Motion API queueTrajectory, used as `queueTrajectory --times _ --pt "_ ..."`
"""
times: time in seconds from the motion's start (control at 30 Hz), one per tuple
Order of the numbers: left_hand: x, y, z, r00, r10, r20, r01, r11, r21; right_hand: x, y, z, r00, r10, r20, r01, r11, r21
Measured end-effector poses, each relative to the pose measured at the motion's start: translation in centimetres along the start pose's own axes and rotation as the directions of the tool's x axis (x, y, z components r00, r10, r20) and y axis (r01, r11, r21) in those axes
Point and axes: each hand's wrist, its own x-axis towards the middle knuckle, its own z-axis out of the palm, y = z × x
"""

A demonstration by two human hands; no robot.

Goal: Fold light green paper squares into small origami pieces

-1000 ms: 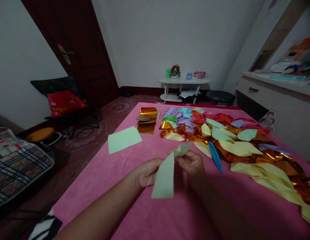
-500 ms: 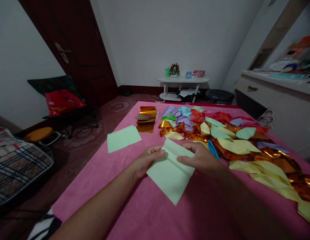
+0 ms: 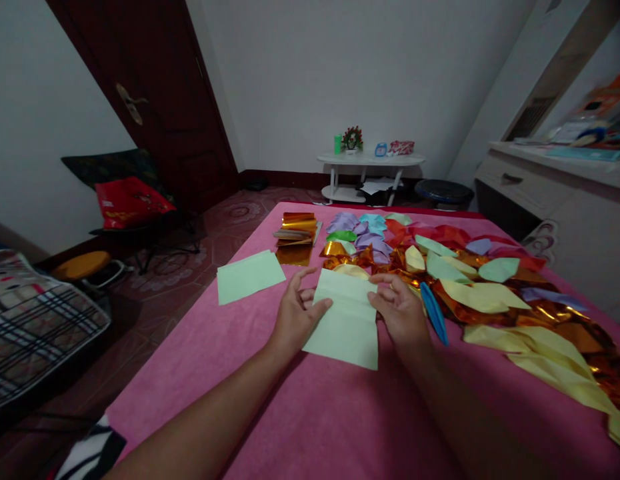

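A pale green sheet of paper [image 3: 345,327] with faint creases across it is held over the pink cloth. My left hand [image 3: 297,313] grips its left edge, thumb on top and index finger raised. On the right edge, my right hand [image 3: 397,307] pinches the sheet between thumb and fingers. Just right of that hand lies a narrow blue folded paper [image 3: 433,313]. To the left rests a small stack of pale green sheets [image 3: 250,275]. Behind it sits a pile of shiny gold foil sheets [image 3: 296,237].
Many folded papers in yellow [image 3: 485,295], purple [image 3: 373,245], red and gold cover the right and far side of the pink-covered table [image 3: 230,400]. Beyond stand a white side table [image 3: 370,160] and a black round stool [image 3: 444,192]. A chair with a red bag [image 3: 135,202] is left.
The green sheet has turned from a diagonal slant to nearly square-on and looks flatter. My right hand has moved to its right edge, and the left fingers have spread more.
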Motion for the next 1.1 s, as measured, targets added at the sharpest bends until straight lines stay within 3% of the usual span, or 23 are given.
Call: queueTrajectory --times 0.13,0.3,0.37,0.47,0.6,0.8,0.9,1.0,1.1 --pt "0.1 -0.2 -0.1 0.998 0.047 -0.029 -0.043 0.989 0.145 0.0 0.3 -0.1 0.999 0.003 0.037 -0.001 0.998 -0.061" --pt "0.3 -0.7 -0.4 0.998 0.031 -0.053 -0.025 0.994 0.108 0.0 0.6 0.3 0.978 0.087 0.191 -0.083 0.996 -0.028" --pt "0.3 -0.7 -0.5 0.998 0.046 -0.053 -0.038 0.990 0.133 -0.2 0.6 0.4 0.977 0.079 0.196 -0.068 0.996 -0.065" --pt "0.2 -0.2 -0.3 0.998 0.037 -0.047 -0.029 0.985 0.169 -0.3 0.4 0.6 0.993 -0.009 0.120 0.025 0.991 -0.134" --pt "-0.1 0.6 0.1 0.997 -0.001 -0.081 0.001 1.000 0.007 -0.5 0.3 0.7 0.973 -0.223 0.057 0.230 0.946 -0.228" --pt "0.1 0.2 -0.1 0.987 -0.162 0.011 0.162 0.977 -0.138 -1.0 0.5 0.8 0.908 -0.399 0.130 0.419 0.871 -0.255" --pt "0.1 0.1 -0.2 0.985 -0.173 0.019 0.173 0.971 -0.166 -1.3 0.2 0.9 0.930 -0.353 0.100 0.367 0.888 -0.277" --pt "0.2 0.2 -0.2 0.988 -0.152 -0.036 0.145 0.976 -0.161 -1.4 0.1 0.8 0.982 -0.178 0.066 0.186 0.973 -0.137" --pt "0.3 0.5 -0.3 0.985 -0.151 -0.084 0.140 0.982 -0.130 -1.2 0.2 0.8 0.994 -0.075 0.081 0.077 0.997 -0.027"
